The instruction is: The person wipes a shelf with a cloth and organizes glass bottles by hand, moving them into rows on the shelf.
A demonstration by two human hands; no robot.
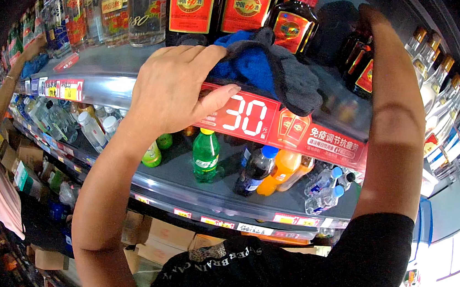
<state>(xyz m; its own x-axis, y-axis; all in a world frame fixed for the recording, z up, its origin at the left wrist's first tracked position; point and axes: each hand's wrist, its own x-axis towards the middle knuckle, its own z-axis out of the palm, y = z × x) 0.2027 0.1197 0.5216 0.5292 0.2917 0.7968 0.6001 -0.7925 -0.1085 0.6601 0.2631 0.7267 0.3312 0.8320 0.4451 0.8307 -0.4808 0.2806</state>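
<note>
My left hand (172, 82) is closed over the front edge of the upper shelf. Its fingers lie on a blue and dark grey cloth (254, 63), and its thumb presses against the red price strip (287, 128). The cloth bunches on the shelf to the right of the fingers, in front of dark bottles with red and gold labels (192, 7). A smaller red-capped bottle (294, 25) stands right behind the cloth. Far back on the right, my right hand (368, 17) reaches in by small dark bottles (362, 67); shadow and the wrist hide its fingers.
Clear glass bottles (146, 11) line the upper shelf at left, and gold-capped ones (442, 70) stand at right. Below, a lower shelf (181, 186) holds a green bottle (205, 155) and other drinks. Cardboard boxes (163, 236) sit underneath. Another person's arm (4, 99) reaches in at far left.
</note>
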